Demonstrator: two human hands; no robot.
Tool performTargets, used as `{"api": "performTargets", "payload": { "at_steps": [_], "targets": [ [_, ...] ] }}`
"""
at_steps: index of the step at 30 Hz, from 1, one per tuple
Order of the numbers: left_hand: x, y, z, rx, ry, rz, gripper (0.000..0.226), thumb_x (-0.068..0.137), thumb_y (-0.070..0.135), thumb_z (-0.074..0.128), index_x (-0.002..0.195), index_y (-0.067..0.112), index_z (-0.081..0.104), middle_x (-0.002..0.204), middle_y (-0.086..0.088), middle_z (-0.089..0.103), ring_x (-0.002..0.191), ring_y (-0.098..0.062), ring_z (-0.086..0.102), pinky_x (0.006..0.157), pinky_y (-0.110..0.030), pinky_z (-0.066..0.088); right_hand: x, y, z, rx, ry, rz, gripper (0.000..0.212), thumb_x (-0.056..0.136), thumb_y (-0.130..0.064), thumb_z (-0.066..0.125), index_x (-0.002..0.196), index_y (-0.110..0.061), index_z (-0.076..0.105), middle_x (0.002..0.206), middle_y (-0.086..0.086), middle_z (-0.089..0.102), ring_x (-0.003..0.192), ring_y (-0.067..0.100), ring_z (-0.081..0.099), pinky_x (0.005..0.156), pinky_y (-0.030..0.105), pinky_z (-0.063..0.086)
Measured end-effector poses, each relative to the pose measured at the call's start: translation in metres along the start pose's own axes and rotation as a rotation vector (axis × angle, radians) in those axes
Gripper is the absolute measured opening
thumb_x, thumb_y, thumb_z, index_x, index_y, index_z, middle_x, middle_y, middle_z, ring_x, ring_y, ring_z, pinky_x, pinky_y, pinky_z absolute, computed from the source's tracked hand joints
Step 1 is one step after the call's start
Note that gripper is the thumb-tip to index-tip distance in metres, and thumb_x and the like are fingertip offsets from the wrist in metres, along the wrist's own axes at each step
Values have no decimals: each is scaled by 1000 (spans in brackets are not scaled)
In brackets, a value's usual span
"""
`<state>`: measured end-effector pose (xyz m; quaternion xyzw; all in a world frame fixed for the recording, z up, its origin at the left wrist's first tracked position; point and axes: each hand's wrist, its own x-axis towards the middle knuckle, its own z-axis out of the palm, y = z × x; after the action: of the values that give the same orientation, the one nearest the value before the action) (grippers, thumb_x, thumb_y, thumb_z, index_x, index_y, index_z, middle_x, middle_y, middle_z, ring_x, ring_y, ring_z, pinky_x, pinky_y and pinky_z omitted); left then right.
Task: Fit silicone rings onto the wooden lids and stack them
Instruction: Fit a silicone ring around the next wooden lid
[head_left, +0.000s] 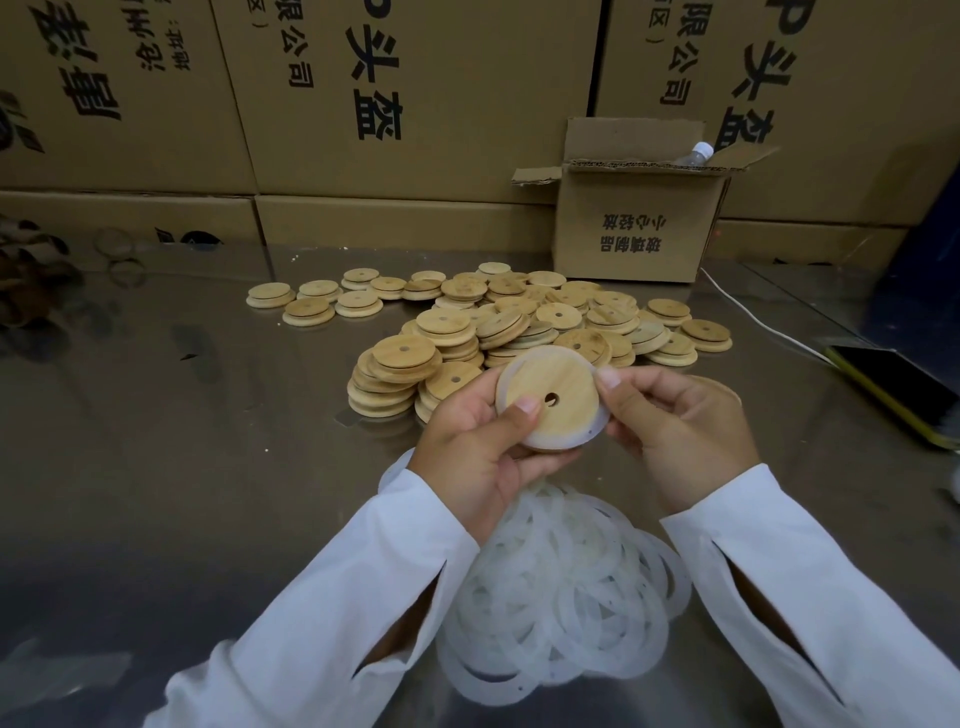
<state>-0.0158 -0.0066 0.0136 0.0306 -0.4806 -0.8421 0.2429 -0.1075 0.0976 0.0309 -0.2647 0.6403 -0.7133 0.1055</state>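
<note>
Fingers (519, 415) of the left hand (478, 452) and right hand (675, 436) pinched the wooden lid (545, 389) above the tabletop (208, 415), with the silicone ring (602, 418) stretched round its rim. An uneven pull could probably have popped it off onto the loose rings (561, 587) below.

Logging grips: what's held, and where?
One round wooden lid with a translucent silicone ring: left hand grips its left edge, right hand pinches its right rim.
</note>
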Motion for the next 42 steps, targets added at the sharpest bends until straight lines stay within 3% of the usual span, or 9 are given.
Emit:
{"api": "performTargets", "payload": {
  "at_steps": [4, 10, 14, 19, 21, 23, 27, 38, 42],
  "targets": [
    [-2, -2, 4, 73, -1, 34, 41, 74, 13, 54, 115, 8, 56, 109, -13, 65, 98, -24, 66, 74, -33, 57, 1, 0, -2, 113, -20, 91, 6, 74, -18, 68, 68, -19, 69, 54, -5, 63, 49, 4, 53, 68, 29, 50],
    [-1, -6, 4, 120, 46, 96, 22, 89, 5, 50, 106, 16, 58, 102, -5, 66, 94, -17, 66, 76, -31, 57, -9, 1, 7, 36, 45, -72, 7, 79, -12, 67, 76, -18, 64, 52, -10, 61, 48, 0, 54, 53, 9, 45],
    [0, -5, 0, 97, 55, 130, 30, 75, 14, 56, 105, 17, 60, 101, -4, 68, 96, -19, 67, 75, -31, 56, -14, 6, 14, -5, 139, -114, 10, 78, -9, 67, 73, -16, 64, 54, -9, 60, 49, -1, 54, 50, 6, 42],
    [0, -5, -2, 254, 65, 139, 30, 73, 9, 64, 103, 15, 62, 102, -8, 70, 96, -24, 66, 77, -33, 55, -12, 11, 9, -160, 201, -168, 16, 80, -15, 65, 68, -25, 63, 67, -15, 67, 63, 2, 61, 62, 16, 49],
    [-1, -5, -3, 424, 83, 163, 25, 80, 2, 66, 101, 16, 62, 100, -8, 70, 90, -19, 67, 71, -23, 53, -13, 12, 8, -251, 192, -206, 14, 81, -17, 65, 70, -26, 62, 69, -11, 66, 69, 5, 61, 66, 21, 49],
    [-1, -5, -2, 497, 91, 175, 24, 82, -1, 62, 99, 15, 61, 96, -7, 71, 83, -12, 68, 66, -17, 51, -14, 12, 9, -330, 170, -281, 12, 81, -16, 64, 72, -24, 62, 76, -11, 65, 73, 4, 59, 68, 17, 47],
    [-3, -4, 0, 522, 108, 202, 21, 83, -1, 61, 97, 14, 62, 91, -4, 71, 80, -11, 69, 70, -20, 54, -16, 10, 9, -423, 130, -406, 10, 81, -14, 65, 76, -23, 64, 81, -8, 64, 76, 3, 55, 65, 4, 39],
    [-3, 1, 0, 600, 125, 252, 22, 84, 0, 60, 98, 17, 61, 97, -3, 70, 89, -13, 68, 80, -25, 55, -10, 11, 5, -344, 135, -323, 14, 79, -19, 67, 70, -30, 64, 74, -13, 66, 72, 3, 59, 65, 11, 45],
    [-2, 5, -2, 644, 88, 283, 27, 84, -3, 58, 96, 21, 60, 94, 2, 69, 86, -3, 66, 76, -16, 52, -7, 8, 1, -320, 122, -252, 16, 78, -21, 68, 67, -32, 65, 76, -8, 66, 69, 6, 58, 64, 13, 45]
  ]
}}
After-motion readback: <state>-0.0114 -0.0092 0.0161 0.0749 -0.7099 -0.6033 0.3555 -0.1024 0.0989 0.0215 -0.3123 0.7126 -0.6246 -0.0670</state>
